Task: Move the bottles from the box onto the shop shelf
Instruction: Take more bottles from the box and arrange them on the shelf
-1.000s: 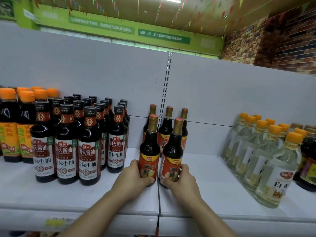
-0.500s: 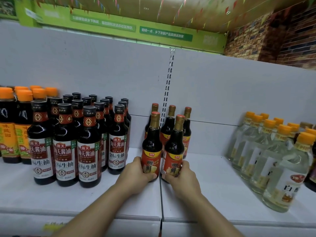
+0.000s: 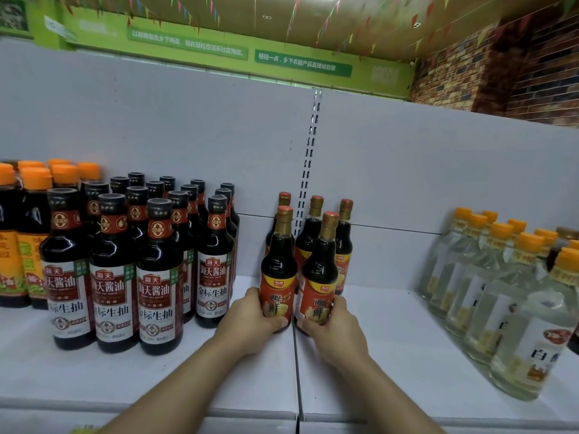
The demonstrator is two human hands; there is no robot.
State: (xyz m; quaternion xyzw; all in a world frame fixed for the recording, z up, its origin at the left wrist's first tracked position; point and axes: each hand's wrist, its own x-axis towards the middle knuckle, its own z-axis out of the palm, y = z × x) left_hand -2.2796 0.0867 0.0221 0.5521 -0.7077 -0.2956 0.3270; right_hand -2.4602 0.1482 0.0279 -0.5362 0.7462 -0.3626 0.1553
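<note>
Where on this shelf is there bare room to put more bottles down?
The widest bare patch of shelf lies between the red-label bottles and the white vinegar bottles. A bare strip runs in front of the soy sauce bottles. The left side is crowded.

- The left hand (image 3: 250, 321) grips the lower label of a red-labelled dark bottle (image 3: 279, 277), which stands upright on the white shelf (image 3: 391, 355) just left of its middle seam.
- The right hand (image 3: 335, 330) grips a matching bottle (image 3: 318, 283) just right of the seam, and the two bottles almost touch.
- Three like bottles (image 3: 313, 233) stand behind them at the shelf's back edge.
- Black-capped soy sauce bottles (image 3: 159, 277) stand in rows to the left.
- Orange-capped dark bottles (image 3: 31, 245) stand at the left edge.
- Clear bottles (image 3: 501, 292) crowd the right edge.
</note>
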